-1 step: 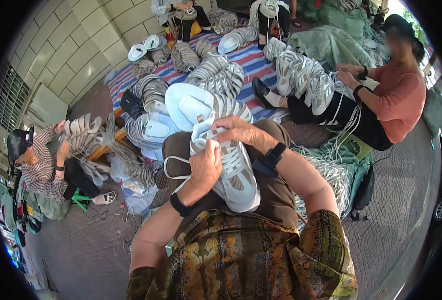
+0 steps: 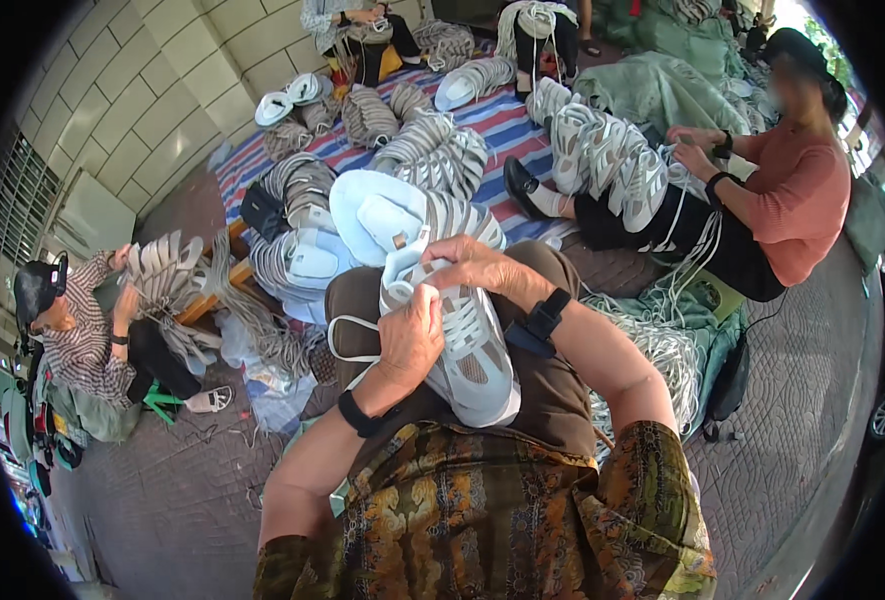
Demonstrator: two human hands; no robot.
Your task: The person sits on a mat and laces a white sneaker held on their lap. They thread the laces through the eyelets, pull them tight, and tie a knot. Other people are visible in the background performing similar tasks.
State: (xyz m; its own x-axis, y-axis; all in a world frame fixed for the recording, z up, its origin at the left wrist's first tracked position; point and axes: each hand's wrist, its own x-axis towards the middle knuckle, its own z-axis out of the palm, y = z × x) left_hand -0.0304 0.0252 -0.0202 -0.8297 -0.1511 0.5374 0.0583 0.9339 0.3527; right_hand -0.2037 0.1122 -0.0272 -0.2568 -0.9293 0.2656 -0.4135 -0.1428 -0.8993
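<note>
A grey and white sneaker upper [image 2: 475, 372] rests across my lap, its toe end pointing toward me. White lace crosses its front, and a loose loop of shoelace [image 2: 341, 352] hangs out to the left. My left hand [image 2: 408, 340] is closed in a pinch on the shoelace at the upper's left edge. Bent over the top of the upper, my right hand [image 2: 481, 268] has its thumb and fingers closed beside the tongue. It grips the upper near its opening; any lace between those fingertips is hidden.
Stacks of nested uppers [image 2: 313, 262] lie ahead on a striped sheet [image 2: 508, 125]. A pile of white laces [image 2: 653, 345] sits at my right. Co-workers handle uppers at the left [image 2: 88, 320], at the right [image 2: 793, 200] and at the far side.
</note>
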